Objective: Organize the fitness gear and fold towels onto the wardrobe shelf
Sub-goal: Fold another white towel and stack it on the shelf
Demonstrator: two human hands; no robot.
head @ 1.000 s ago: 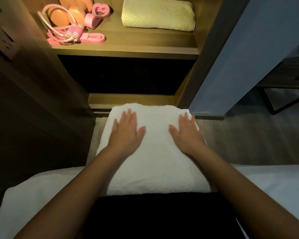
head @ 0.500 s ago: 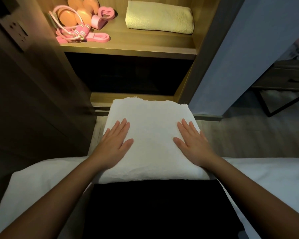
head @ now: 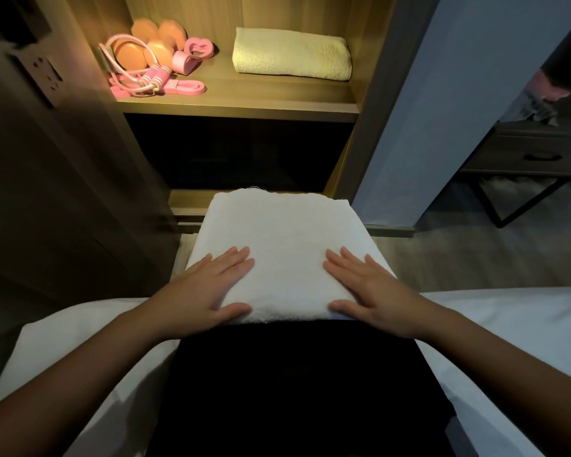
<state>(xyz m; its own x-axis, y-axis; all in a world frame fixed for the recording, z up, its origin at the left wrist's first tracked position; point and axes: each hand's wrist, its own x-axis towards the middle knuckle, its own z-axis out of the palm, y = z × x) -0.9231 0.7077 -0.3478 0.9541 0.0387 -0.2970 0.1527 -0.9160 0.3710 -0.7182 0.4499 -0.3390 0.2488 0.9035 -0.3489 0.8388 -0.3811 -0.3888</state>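
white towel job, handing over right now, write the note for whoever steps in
Left hand and right hand: both open, fingers flat on the near corners of the folded white towel.
The white towel lies just past the edge of the bed, below the wardrobe shelf.
Done: cream towel folded on the shelf's right side; orange dumbbells and pink jump rope grouped on its left.
Left: lift the white towel onto the shelf, probably beside or on the cream one.

The left forearm [head: 80, 367] and right forearm [head: 495, 351], both bare, reach forward and angle inward. The left hand [head: 208, 288] lies flat, palm down, fingers straight, thumb stretched inward. The right hand [head: 373, 291] mirrors it, well apart from the left.
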